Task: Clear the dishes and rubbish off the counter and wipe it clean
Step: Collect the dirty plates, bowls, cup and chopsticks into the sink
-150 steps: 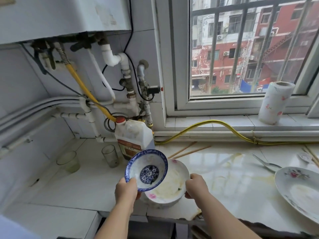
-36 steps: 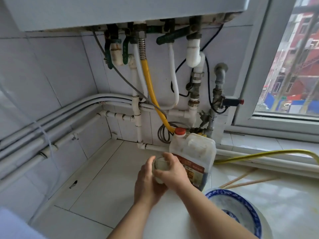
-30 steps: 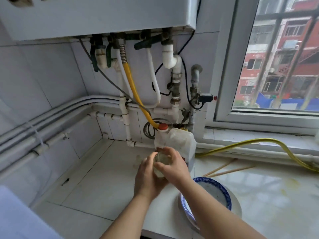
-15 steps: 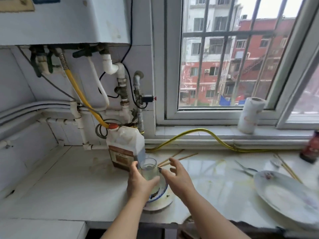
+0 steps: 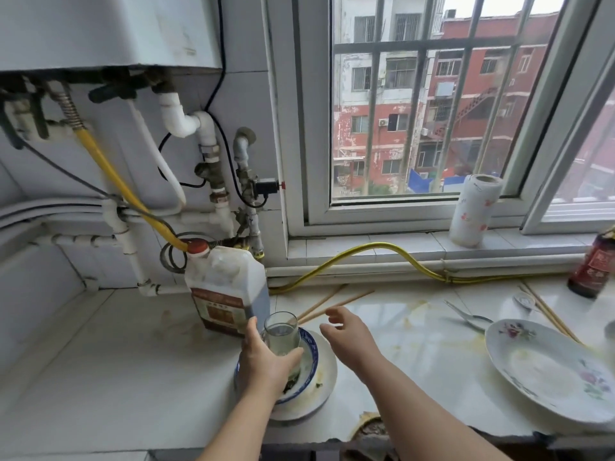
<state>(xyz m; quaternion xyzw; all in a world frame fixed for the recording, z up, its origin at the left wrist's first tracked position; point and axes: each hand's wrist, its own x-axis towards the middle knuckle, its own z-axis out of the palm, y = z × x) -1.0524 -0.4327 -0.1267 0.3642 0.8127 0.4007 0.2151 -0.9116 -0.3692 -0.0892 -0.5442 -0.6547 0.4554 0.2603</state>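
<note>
My left hand (image 5: 266, 364) is wrapped around a clear drinking glass (image 5: 281, 332) that stands inside a blue-rimmed bowl (image 5: 311, 356). That bowl sits in a larger white bowl (image 5: 324, 384) near the counter's front edge. My right hand (image 5: 349, 337) hovers just to the right of the glass, fingers spread and holding nothing. A pair of wooden chopsticks (image 5: 336, 302) lies on the stained counter (image 5: 416, 341) behind the hands. Farther right lie a metal spoon (image 5: 467, 316) and a floral plate (image 5: 549, 371).
A plastic jug with a red cap (image 5: 226, 287) stands just behind the glass. A yellow hose (image 5: 382, 251) runs along the wall. A paper towel roll (image 5: 474, 209) stands on the sill. A dark bottle (image 5: 594, 267) and more chopsticks (image 5: 545, 311) are at the right.
The two bowls were stacked, then both hands took up a glass at the left. The glass now stands in the blue-rimmed bowl, and my right hand has come off it.
</note>
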